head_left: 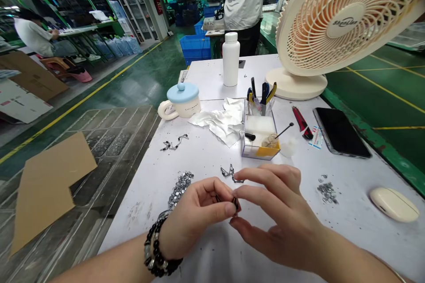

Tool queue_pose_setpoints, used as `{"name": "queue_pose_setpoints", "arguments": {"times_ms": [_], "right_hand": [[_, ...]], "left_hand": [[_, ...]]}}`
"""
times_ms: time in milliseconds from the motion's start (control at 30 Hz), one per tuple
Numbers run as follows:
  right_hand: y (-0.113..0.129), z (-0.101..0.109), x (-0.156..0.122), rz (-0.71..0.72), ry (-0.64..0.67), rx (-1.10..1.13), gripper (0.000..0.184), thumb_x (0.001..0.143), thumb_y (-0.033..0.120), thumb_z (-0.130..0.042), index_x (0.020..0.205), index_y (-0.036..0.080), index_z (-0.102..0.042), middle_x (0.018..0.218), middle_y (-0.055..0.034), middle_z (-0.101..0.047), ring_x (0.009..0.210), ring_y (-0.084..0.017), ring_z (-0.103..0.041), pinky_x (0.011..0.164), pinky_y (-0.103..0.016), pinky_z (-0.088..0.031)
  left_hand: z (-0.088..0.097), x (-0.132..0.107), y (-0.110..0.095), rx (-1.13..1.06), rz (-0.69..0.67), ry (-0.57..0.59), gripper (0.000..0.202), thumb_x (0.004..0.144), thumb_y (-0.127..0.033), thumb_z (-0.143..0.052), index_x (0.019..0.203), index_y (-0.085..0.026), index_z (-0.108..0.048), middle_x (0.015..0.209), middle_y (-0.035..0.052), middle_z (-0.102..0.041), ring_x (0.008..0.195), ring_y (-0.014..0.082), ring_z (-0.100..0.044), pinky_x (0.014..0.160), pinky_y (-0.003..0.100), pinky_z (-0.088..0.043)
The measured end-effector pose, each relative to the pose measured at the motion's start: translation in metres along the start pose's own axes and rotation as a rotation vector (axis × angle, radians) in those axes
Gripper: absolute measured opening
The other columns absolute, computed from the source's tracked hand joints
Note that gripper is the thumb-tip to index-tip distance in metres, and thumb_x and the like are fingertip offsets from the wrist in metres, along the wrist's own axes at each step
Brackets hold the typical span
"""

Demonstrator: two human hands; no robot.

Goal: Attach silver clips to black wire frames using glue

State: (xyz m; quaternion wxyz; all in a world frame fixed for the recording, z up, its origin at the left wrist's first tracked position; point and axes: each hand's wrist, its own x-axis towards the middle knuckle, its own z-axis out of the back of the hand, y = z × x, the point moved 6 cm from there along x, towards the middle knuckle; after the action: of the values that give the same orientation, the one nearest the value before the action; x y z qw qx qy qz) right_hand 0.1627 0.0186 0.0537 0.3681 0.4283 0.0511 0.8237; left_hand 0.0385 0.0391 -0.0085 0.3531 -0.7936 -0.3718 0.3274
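Observation:
Low over the white table (139, 212), my left hand (199, 208) pinches a small dark part (235, 203) between thumb and fingers. Most of that part is hidden by the fingertips, so its kind is unclear. My right hand (282, 216) comes in from the right with fingers spread; its index fingertip is at the part and its thumb stands apart below. Just beyond the hands lies a zigzag of thin dark metal links (229, 172). A heap of small shiny metal pieces (181, 189) touches the view of my left hand's edge. Another linked piece (174, 143) lies farther back.
A clear organizer box (260, 150) with pliers stands mid-table, beside crumpled tissue (222, 124) and a lidded mug (184, 101). Right are a red cutter (301, 123), phone (341, 132), small metal pile (328, 193) and cream case (394, 204). Behind stand a bottle (231, 59) and fan (295, 84).

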Motion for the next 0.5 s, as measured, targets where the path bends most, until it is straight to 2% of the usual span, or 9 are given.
{"name": "queue_pose_setpoints", "arguments": {"times_ms": [233,500], "right_hand": [[0.0002,0.0043,0.0013,-0.014,-0.067,-0.058,0.01,0.074,0.019,-0.067,0.083,0.019,-0.063,0.098,-0.0035,-0.066,0.089,-0.021,-0.052,0.075,-0.038,-0.035],[0.0009,0.0039,-0.0011,-0.008,-0.087,-0.122,0.01,0.073,0.021,-0.068,0.082,0.022,-0.063,0.097,-0.0014,-0.067,0.088,-0.021,-0.052,0.073,-0.038,-0.036]], "left_hand": [[0.0006,-0.0005,0.0029,0.008,0.029,0.031,0.012,0.071,-0.014,-0.072,0.074,-0.013,-0.061,0.075,0.0027,-0.061,0.069,0.0109,-0.057,0.064,0.021,-0.046],[0.0042,-0.0003,0.0045,0.039,0.018,-0.018,0.012,0.071,-0.015,-0.072,0.071,-0.013,-0.06,0.073,0.0021,-0.061,0.068,0.0101,-0.055,0.063,0.019,-0.045]]}}
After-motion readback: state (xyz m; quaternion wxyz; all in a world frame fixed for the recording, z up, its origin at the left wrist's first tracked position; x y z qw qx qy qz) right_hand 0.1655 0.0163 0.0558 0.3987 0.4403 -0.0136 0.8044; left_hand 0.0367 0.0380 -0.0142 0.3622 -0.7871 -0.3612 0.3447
